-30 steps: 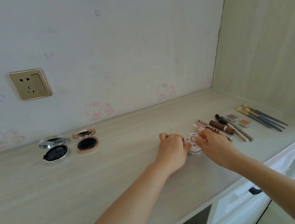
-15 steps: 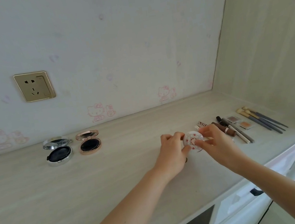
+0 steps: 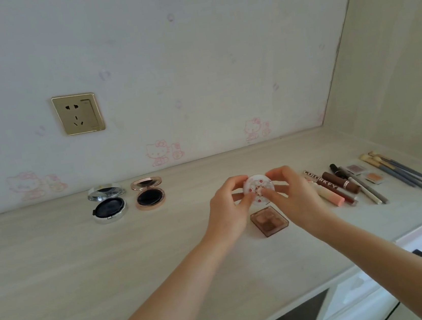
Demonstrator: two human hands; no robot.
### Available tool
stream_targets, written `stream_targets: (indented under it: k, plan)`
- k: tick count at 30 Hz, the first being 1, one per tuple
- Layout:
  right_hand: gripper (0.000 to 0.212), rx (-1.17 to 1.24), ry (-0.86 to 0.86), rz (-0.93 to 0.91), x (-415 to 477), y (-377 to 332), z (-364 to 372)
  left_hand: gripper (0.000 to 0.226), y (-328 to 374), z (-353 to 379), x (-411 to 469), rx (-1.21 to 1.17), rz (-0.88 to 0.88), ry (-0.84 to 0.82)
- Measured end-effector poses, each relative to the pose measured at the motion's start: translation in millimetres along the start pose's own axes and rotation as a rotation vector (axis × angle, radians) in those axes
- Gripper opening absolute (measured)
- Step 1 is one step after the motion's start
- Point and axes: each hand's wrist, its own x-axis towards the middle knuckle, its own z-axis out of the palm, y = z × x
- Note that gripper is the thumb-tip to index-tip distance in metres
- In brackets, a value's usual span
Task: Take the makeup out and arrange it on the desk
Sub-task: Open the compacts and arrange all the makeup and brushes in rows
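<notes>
Above the pale surface (image 3: 57,258), left hand (image 3: 230,208) and right hand (image 3: 293,197) both pinch a round white compact (image 3: 258,187), a brown palette (image 3: 269,221) lying beneath.

Two compacts are set side by side on the tabletop (image 3: 85,268) at the left, close to the back wall, the outer compact (image 3: 108,206) just left of the inner compact (image 3: 150,197). A wall socket (image 3: 78,114) is mounted above them. At the centre, a round case (image 3: 259,190) is held between the left hand (image 3: 230,210) and the right hand (image 3: 293,197), off the tabletop. A square palette (image 3: 269,221) lies on the tabletop below and before the case. To the right, tubes and pencils (image 3: 340,183) are laid in a row; two small pans (image 3: 373,177) lie between that row and the brushes (image 3: 397,171), which are placed furthest right, near the side wall.
</notes>
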Motion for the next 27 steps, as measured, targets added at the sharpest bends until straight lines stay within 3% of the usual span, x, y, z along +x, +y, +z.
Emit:
stream_targets:
  k: [7,13,17,23,27]
  plan:
    - [0.035,-0.108,-0.078,-0.034,4.9,-3.4,33.1,0.026,-5.0,-38.4,-8.2,-0.220,-0.206,0.063]
    - [0.059,-0.287,-0.255,-0.237,-2.7,-12.4,60.8,0.029,-9.7,-69.9,-18.7,-0.362,-0.348,0.081]
    - [0.062,-0.365,-0.318,-0.340,-4.1,-16.6,78.2,0.029,-14.7,-90.7,-25.4,-0.439,-0.425,0.105]
    - [0.059,-0.263,-0.382,-0.290,-4.0,-30.9,98.5,0.030,-18.7,-116.7,-35.8,-0.490,-0.455,0.209]
    - [0.055,-0.204,-0.378,-0.225,-6.8,-42.7,106.6,0.025,-18.6,-129.3,-42.4,-0.528,-0.429,0.138]
